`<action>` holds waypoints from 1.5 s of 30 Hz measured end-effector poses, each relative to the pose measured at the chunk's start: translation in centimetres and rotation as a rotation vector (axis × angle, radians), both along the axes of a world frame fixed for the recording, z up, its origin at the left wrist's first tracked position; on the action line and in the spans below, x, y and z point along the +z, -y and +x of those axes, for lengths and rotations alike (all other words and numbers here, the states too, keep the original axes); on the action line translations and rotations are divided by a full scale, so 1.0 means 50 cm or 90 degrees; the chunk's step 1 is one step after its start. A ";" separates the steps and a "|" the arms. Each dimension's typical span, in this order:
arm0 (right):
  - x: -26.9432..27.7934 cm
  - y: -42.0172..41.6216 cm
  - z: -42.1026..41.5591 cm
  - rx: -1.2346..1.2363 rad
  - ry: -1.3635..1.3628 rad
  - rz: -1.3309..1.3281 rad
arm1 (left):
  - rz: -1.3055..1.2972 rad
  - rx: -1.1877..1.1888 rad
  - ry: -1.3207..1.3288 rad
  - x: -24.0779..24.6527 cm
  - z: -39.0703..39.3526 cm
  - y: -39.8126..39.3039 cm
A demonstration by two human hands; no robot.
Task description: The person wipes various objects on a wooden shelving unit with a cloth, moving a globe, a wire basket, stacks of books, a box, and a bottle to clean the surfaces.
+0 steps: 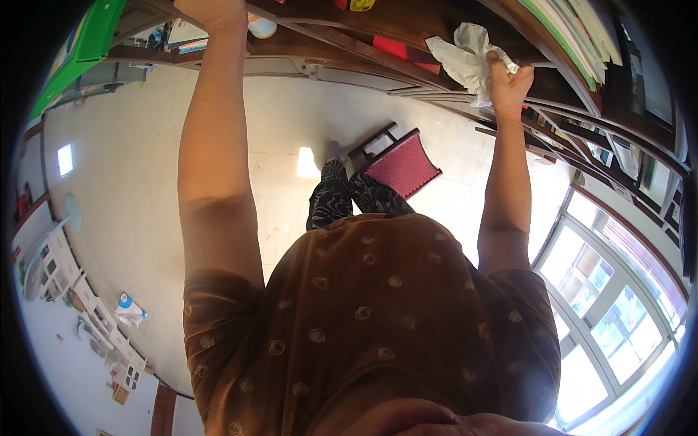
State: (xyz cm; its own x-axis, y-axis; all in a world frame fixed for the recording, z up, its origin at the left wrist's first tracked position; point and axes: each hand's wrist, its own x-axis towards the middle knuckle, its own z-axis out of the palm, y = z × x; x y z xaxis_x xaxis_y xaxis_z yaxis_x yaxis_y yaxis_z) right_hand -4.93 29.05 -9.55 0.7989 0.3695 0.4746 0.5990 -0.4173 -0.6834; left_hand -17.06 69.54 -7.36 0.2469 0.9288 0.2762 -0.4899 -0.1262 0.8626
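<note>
At the top right, my right hand [510, 82] grips a crumpled white cloth or tissue [470, 57] over a dark wooden shelf [403, 27]. A red item [390, 48] lies left of the cloth on a lower level. My left hand [210, 8] reaches up to the shelving at the top left and is cut by the frame's edge; its fingers are hidden. Close to its wrist is a white and orange round container [262, 26]. A red and yellow object [357, 4] stands on the shelf between my hands.
Upright books or folders [578, 43] fill the shelf at top right. A bright green box [90, 41] is at top left. A stool with a red seat [404, 163] stands on the floor near my legs. Glazed doors [605, 305] are at the right.
</note>
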 end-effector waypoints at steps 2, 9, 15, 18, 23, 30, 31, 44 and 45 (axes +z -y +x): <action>-0.007 0.002 0.000 0.007 0.002 0.002 | 0.010 -0.017 -0.008 -0.006 -0.005 -0.004; -0.028 0.001 0.013 0.015 0.077 -0.036 | 0.042 0.007 -0.077 -0.028 -0.014 -0.039; -0.026 -0.007 0.004 -0.041 -0.005 -0.008 | -0.017 -0.131 0.038 -0.024 -0.023 -0.040; -0.024 -0.005 -0.007 -0.134 -0.063 -0.017 | 0.054 -0.096 -0.021 -0.024 -0.013 -0.040; -0.016 -0.029 -0.013 -0.332 -0.122 0.019 | -0.012 -0.304 0.010 -0.030 -0.034 -0.043; 0.013 -0.053 -0.023 -0.442 -0.146 0.047 | 0.091 -0.284 -0.141 -0.026 -0.043 -0.046; -0.006 -0.033 -0.012 -0.446 -0.147 0.055 | 0.099 -0.290 -0.156 -0.019 -0.046 -0.043; -0.014 -0.040 0.003 -0.378 -0.171 0.213 | 0.165 -0.226 -0.211 -0.036 -0.048 -0.051; -0.011 -0.034 0.001 -0.375 -0.169 0.222 | 0.179 -0.225 -0.207 -0.031 -0.047 -0.048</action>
